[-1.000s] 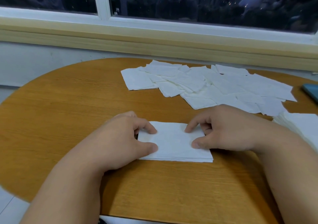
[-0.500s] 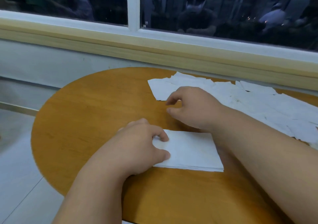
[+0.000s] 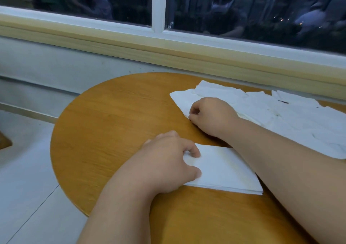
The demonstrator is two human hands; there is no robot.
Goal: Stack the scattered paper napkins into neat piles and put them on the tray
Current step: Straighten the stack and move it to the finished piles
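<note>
where the stack sits: a neat rectangular stack of white paper napkins [image 3: 228, 170] lies flat near the near edge of the rounded, orange-brown wood-grain table [image 3: 112, 131].
stack look: soft matte sheets, edges squared up, with thin layers showing along the near side; the top is smooth and uncreased.
left hand [image 3: 168, 161]: rests on the stack's left end with the fingers curled; forefinger tip and thumb press down on the top sheet and hold it in place.
right hand [image 3: 209, 116]: lies farther in, toward the far edge, with its forearm crossing above the stack's far right corner; the curled fingertips pinch the near left corner of the loose paper.
loose paper: scattered white paper napkins [image 3: 280, 116] spread along the table's far and right edges; they are thin, overlapping at odd angles and lightly wrinkled, and run out of view on the right.
gap: bare wood shows between the stack and the scattered sheets.
backdrop: pale wooden window sill [image 3: 131, 47] with white frame bars and dark glass above; grey tiled floor [image 3: 24, 168] lies left of the table.
</note>
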